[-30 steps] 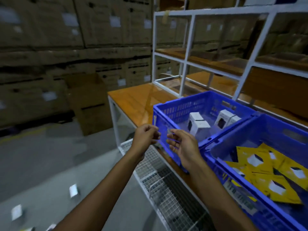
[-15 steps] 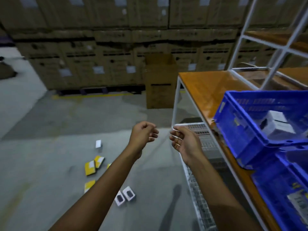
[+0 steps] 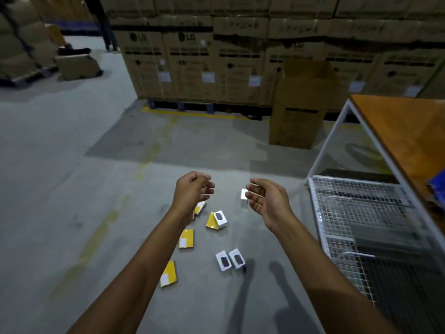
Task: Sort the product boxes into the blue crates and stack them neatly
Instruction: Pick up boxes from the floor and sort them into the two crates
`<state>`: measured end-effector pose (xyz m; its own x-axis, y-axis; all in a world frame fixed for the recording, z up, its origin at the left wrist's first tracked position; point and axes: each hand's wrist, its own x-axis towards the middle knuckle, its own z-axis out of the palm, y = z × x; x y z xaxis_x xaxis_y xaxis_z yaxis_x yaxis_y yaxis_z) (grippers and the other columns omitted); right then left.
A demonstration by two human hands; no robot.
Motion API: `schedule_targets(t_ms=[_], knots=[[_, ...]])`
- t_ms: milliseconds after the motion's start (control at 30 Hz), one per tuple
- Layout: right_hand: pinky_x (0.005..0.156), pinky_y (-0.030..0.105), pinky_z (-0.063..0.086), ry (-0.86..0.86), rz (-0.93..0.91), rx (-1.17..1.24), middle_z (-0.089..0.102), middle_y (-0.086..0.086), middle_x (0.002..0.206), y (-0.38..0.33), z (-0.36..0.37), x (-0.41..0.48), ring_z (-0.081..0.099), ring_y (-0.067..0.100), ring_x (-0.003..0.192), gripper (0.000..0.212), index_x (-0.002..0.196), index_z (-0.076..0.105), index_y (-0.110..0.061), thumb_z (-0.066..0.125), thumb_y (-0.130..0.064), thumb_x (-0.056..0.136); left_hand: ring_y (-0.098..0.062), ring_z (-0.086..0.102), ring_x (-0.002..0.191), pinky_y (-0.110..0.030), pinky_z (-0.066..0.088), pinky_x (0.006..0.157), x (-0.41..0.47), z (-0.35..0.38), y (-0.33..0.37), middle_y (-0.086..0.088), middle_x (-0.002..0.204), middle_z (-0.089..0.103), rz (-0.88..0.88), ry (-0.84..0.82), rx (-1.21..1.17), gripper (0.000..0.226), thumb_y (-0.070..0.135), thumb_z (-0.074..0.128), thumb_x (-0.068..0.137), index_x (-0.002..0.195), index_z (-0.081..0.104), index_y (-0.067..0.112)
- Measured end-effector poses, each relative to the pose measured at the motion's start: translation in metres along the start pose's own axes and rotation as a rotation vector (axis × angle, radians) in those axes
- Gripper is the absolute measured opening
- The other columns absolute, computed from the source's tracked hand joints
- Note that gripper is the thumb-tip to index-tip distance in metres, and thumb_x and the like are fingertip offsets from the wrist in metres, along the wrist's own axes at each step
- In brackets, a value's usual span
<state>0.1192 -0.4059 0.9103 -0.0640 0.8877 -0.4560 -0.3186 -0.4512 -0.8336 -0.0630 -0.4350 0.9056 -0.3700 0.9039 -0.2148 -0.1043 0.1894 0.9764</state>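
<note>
Product boxes [image 3: 186,238], small flat cardboard packs, lie scattered on the grey concrete floor [image 3: 72,189] beneath the hands, eight in all, none of them in a crate.

Four are yellow boxes with a white label. One [image 3: 168,273] lies nearest the viewer and a second is just beyond it. A third [image 3: 210,221] is partly under a white box, and a fourth [image 3: 199,208] is partly hidden behind the left wrist.

Four are white boxes with a dark picture on top. Two [image 3: 223,260] [image 3: 237,258] lie side by side and touching. One [image 3: 221,219] overlaps the third yellow box. One [image 3: 244,196] lies farther off and shows just beside the right fingertips.

The left hand [image 3: 192,192] and the right hand [image 3: 268,203] hang above the floor with palms turned toward each other. The fingers [image 3: 208,184] of both are loosely curled and hold nothing.

At the right stands one table [image 3: 404,131] with an orange wooden top on a white metal frame. One wire mesh shelf [image 3: 361,213] sits beneath the top. Only a sliver of one blue plastic crate [image 3: 437,186] shows on the table at the right edge, and its contents cannot be seen.

One tall brown cardboard carton [image 3: 301,104], open at the top, stands on the floor near the table's far corner. Behind it rises a wall of stacked large brown cartons [image 3: 192,56].
</note>
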Motion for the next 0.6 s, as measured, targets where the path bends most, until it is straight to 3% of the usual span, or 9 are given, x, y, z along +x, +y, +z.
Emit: schedule_targets(t_ms=[267,400,600], knots=[[0.056,0.024,0.046,-0.019,0.106,-0.076,0.068,0.007,0.078,0.063,0.078,0.031,0.064,0.017,0.062,0.011,0.097,0.067,-0.008,0.059,-0.013,0.091,-0.022,0.062,0.064,-0.024,0.046,0.057,0.043,-0.105,-0.035,-0.014,0.078,0.068,-0.106,0.126,-0.013,0.016,0.008,0.052,0.094,0.083,0.064,0.010],[0.055,0.023,0.044,-0.026,0.140,-0.126,0.067,0.004,0.074,0.080,0.092,0.053,0.062,0.015,0.060,0.007,0.091,0.066,-0.010,0.059,-0.013,0.091,-0.019,0.060,0.057,-0.019,0.047,0.049,0.059,-0.119,-0.053,-0.013,0.075,0.066,-0.167,0.151,-0.022,0.019,0.006,0.050,0.095,0.081,0.063,0.010],[0.050,0.020,0.042,-0.040,0.190,-0.207,0.061,0.004,0.070,0.104,0.097,0.098,0.057,0.014,0.055,0.008,0.083,0.061,-0.013,0.059,-0.009,0.091,-0.018,0.062,0.061,-0.025,0.044,0.058,0.084,-0.121,-0.090,-0.009,0.075,0.069,-0.246,0.213,0.014,0.016,0.011,0.056,0.093,0.079,0.062,0.013]])
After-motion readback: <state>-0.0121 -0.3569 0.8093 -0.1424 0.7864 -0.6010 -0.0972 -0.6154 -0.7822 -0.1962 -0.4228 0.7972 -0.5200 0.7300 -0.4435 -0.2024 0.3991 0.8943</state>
